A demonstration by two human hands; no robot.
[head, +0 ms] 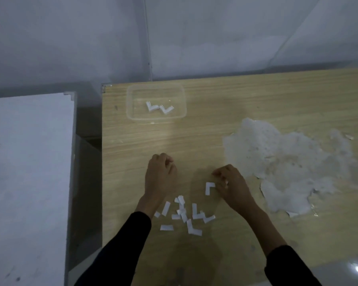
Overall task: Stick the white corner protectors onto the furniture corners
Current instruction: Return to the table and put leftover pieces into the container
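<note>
My right hand (229, 182) rests on the wooden table (205, 131) and pinches one end of a white L-shaped corner protector (208, 187) that lies flat on the wood. My left hand (160, 175) sits on the table to its left with the fingers curled under, and nothing shows in it. Between my wrists lies a loose pile of white protectors and paper strips (184, 215). At the table's far left stands a clear plastic box (130, 112) with two more protectors (159, 107) inside. A white protector (105, 86) sits on the table's far left corner.
A large patch of torn, peeled white surface (287, 162) covers the table's right half. A white cabinet top (27, 172) stands to the left across a narrow gap. Grey wall panels rise behind the table.
</note>
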